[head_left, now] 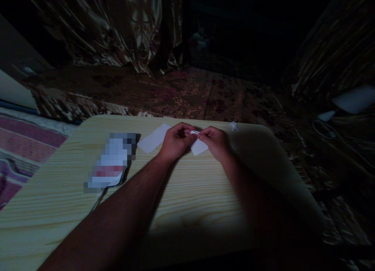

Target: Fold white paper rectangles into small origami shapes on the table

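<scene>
Between my two hands is a small piece of white paper (199,146), its top edge pinched by the fingertips and its lower part hanging toward me. My left hand (178,140) grips the paper's upper left side with thumb and fingers together. From the other side, my right hand (214,140) pinches the upper right edge. Some white paper sheets (154,139) lie flat just left of my left hand. A small white folded paper star (234,126) rests near the table's far edge, beyond my right hand. The dim light hides fine creases.
The pale wooden table (187,208) has rounded far corners. On its left side lies a pixelated phone-like device (113,157) with a cable (98,198). Patterned cloth (175,87) covers a ledge behind. A white lamp-like object (354,100) is at the right, with striped bedding (29,142) at the left.
</scene>
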{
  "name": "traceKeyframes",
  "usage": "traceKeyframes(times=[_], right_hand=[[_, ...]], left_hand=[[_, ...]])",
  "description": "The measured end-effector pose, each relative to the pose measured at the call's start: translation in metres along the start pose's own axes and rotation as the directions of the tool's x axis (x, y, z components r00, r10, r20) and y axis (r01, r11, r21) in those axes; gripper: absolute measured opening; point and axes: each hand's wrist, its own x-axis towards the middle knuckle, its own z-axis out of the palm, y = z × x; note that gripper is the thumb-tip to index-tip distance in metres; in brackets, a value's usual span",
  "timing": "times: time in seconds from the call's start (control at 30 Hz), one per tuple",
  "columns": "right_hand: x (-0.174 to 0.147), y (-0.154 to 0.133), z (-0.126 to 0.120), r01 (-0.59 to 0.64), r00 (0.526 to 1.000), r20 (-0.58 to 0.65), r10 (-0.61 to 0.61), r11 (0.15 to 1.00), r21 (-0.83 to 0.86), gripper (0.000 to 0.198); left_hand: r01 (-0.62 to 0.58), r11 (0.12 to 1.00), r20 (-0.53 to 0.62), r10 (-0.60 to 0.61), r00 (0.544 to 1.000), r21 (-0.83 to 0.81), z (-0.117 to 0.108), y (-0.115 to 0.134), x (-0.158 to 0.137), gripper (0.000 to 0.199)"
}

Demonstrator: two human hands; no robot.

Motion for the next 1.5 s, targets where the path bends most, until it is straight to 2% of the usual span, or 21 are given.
traceKeyframes(times=[0.23,0.57,1.23,1.5], right_hand=[[0.0008,-0.0030,0.0020,-0.028,1.000,0.015,0.027,0.999,0.039,0.032],[-0.0006,-0.0031,0.0019,-0.089,0.996,0.003,0.088,0.994,0.058,0.026],[0.0005,-0.0004,0.0015,-0.084,0.996,0.001,0.084,0.996,0.032,0.022],[-0.0003,-0.0024,0.0017,-0.056,0.998,-0.014,0.055,0.997,-0.044,0.018]], left_hand=[[0.018,0.998,-0.093,-0.012,0.996,0.058,-0.0006,0.0012,0.0008,0.027],[0.025,0.996,-0.118,-0.014,0.993,0.088,-0.0002,0.0033,-0.0001,0.024],[0.045,0.994,-0.111,-0.033,0.993,0.103,-0.0003,0.0046,-0.0015,0.021],[-0.006,0.994,-0.082,0.015,0.996,0.111,0.0017,0.0006,-0.0009,0.019]])
